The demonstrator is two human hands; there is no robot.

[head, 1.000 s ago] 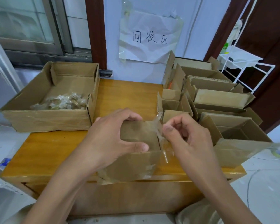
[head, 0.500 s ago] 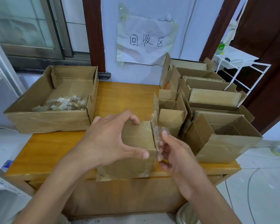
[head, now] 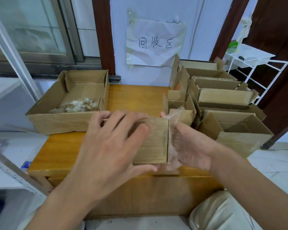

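Observation:
I hold a small brown cardboard box point(head: 155, 141) over the near edge of the wooden table point(head: 135, 97). My left hand point(head: 110, 146) covers its top, fingers curled over the far side and thumb on the near face. My right hand point(head: 193, 146) lies palm-in along the box's right side with its fingers straight, one fingertip showing past the far corner. A strip of clear tape point(head: 173, 120) hangs loose from the box's right edge, across my right hand. Motion blurs both hands.
A wide open carton point(head: 60, 122) with a heap of crumpled tape scraps point(head: 76, 105) sits at the table's left. Several open cardboard boxes point(head: 223, 97) crowd the right side. A paper sign point(head: 155, 44) hangs on the wall; a white wire rack point(head: 256, 63) stands at the far right.
My right hand stopped pinching the tape at the box's top corner and dropped to lie flat along its right side. My left hand shifted across the top. The view came closer.

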